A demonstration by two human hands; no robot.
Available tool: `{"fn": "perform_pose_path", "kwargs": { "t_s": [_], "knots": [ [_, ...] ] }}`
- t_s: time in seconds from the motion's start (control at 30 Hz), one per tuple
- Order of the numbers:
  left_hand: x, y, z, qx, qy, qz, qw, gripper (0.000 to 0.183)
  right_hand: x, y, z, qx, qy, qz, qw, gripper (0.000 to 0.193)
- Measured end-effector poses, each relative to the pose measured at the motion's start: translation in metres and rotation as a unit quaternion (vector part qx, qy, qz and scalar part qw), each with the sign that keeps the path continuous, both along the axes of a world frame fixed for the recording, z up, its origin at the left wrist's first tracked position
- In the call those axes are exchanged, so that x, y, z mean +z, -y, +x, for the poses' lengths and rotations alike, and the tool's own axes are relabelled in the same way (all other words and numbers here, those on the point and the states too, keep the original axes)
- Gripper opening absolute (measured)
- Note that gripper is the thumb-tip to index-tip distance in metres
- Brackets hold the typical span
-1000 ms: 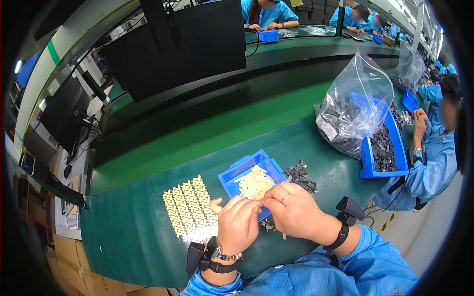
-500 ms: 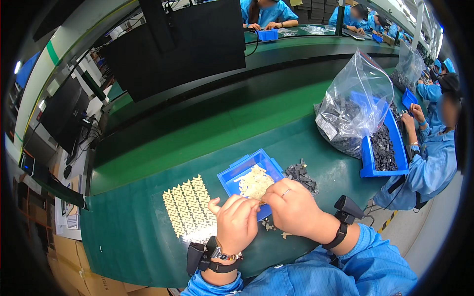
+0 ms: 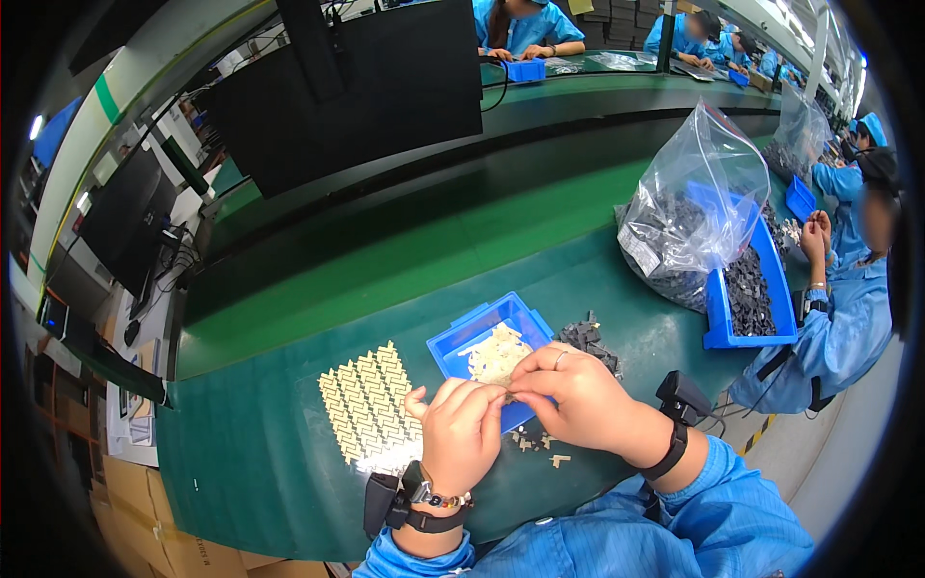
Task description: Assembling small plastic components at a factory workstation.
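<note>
My left hand (image 3: pixel 461 429) and my right hand (image 3: pixel 570 400) meet fingertip to fingertip over the near edge of a small blue tray (image 3: pixel 453 352). Both are pinched closed; whatever lies between the fingertips is too small and covered to make out. Cream-coloured small pieces (image 3: pixel 499 351) are heaped in the tray. Left of it lies a sheet of cream pieces in a zigzag pattern (image 3: pixel 368 400). A pile of small dark grey pieces (image 3: pixel 586 337) sits beyond my right hand, and a few loose cream bits (image 3: pixel 557 461) lie below it.
At the right stand a clear plastic bag (image 3: pixel 665 231) of dark pieces and a larger blue bin (image 3: pixel 756 338) full of them. A co-worker (image 3: pixel 838 299) sits beside that bin. A black monitor (image 3: pixel 337 106) rises at the back left of the green table (image 3: pixel 260 462).
My right fingers have shifted slightly, with the thumb now showing lower, while both hands stay together. The co-worker at the right has brought their hands together and raised them.
</note>
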State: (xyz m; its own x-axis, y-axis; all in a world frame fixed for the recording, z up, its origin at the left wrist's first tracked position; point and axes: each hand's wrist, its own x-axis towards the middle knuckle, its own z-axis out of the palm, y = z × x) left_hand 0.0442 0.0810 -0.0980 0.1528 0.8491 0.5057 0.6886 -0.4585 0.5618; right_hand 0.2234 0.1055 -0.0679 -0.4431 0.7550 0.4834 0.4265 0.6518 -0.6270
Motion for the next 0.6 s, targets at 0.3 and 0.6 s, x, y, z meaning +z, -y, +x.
{"fn": "perform_pose_path", "kwargs": {
  "t_s": [0.3,0.6],
  "knots": [
    [-0.0019,0.0013,-0.0005,-0.003,-0.031,0.010,0.999,0.005,-0.0017,0.0019,0.0008,-0.001,0.021,-0.032,0.999,0.005],
    [0.0020,0.0028,0.0023,0.021,0.030,0.027,0.999,0.006,-0.0065,0.0046,-0.0035,-0.021,-0.039,-0.025,0.999,0.005]
  ]
}}
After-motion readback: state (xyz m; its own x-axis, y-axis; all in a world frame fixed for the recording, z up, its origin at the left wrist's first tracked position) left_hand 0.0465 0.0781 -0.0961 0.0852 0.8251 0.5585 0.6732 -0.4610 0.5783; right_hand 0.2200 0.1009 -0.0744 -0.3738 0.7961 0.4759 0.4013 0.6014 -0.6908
